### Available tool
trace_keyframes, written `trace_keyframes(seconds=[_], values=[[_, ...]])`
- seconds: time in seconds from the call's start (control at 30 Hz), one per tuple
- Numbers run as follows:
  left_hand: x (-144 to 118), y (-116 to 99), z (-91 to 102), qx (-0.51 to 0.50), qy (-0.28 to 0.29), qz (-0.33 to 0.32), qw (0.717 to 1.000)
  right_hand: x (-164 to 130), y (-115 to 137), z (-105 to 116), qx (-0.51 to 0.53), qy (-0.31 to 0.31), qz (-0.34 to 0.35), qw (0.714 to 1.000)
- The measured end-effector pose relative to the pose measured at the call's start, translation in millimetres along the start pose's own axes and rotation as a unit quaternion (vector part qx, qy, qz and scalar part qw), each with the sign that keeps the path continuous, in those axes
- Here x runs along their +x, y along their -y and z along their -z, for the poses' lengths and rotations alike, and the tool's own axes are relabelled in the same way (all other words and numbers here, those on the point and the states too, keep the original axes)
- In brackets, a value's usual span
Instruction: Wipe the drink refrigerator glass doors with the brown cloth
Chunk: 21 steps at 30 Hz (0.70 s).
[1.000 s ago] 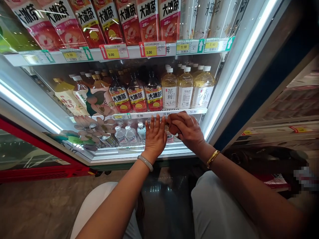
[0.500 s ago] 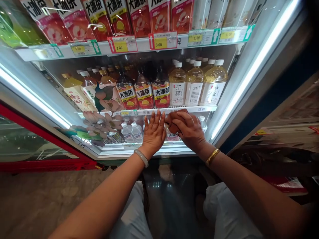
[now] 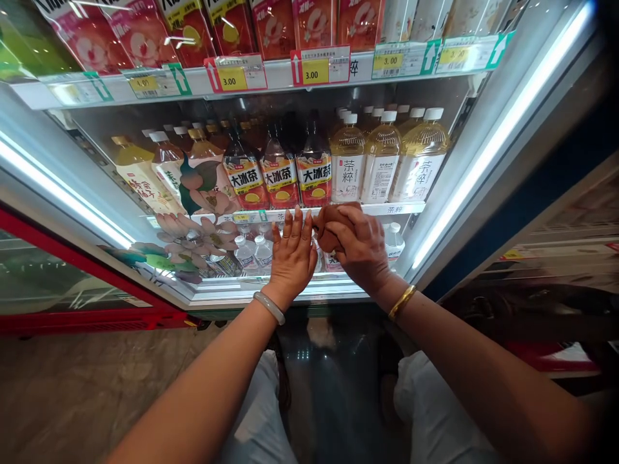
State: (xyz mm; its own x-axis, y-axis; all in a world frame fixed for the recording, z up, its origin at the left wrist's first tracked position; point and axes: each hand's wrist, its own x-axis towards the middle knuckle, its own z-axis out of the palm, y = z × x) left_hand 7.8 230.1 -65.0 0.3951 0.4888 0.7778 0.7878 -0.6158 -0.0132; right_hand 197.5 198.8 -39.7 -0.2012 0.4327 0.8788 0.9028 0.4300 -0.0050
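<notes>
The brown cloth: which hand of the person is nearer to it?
Right: the right hand holds the brown cloth. The left hand is open, just to the left of the cloth; whether it touches it is unclear.

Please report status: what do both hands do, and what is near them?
Left hand: open, fingers spread, apparently flat against clear glass door. Right hand: gripping bunched brown cloth. Nearby: pinkish flower decal with green leaves, left of left hand.
</notes>
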Motion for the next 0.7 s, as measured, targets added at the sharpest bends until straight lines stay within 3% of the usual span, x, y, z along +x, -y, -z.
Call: trace_keyframes(seconds=[0.17,0.4,0.57,0.7], values=[[-2.2,5.4,0.6,-0.005,-0.024,0.017,1.000,-9.8,20.9,-19.2,0.012,0.033,0.045,0.998],[0.4,17.1,6.2,0.020,-0.034,0.041,0.998,25.9,21.2,-2.7,0.015,-0.007,-0.005,1.000],[-2.6,20.9,3.4,0.000,-0.024,0.042,0.999,1.4,27.5,-19.1,-0.026,0.027,0.081,0.996],[-4.5,19.5,3.3,0.000,-0.022,0.049,0.999,-2.6,19.9,-16.8,-0.015,0.040,0.097,0.994]])
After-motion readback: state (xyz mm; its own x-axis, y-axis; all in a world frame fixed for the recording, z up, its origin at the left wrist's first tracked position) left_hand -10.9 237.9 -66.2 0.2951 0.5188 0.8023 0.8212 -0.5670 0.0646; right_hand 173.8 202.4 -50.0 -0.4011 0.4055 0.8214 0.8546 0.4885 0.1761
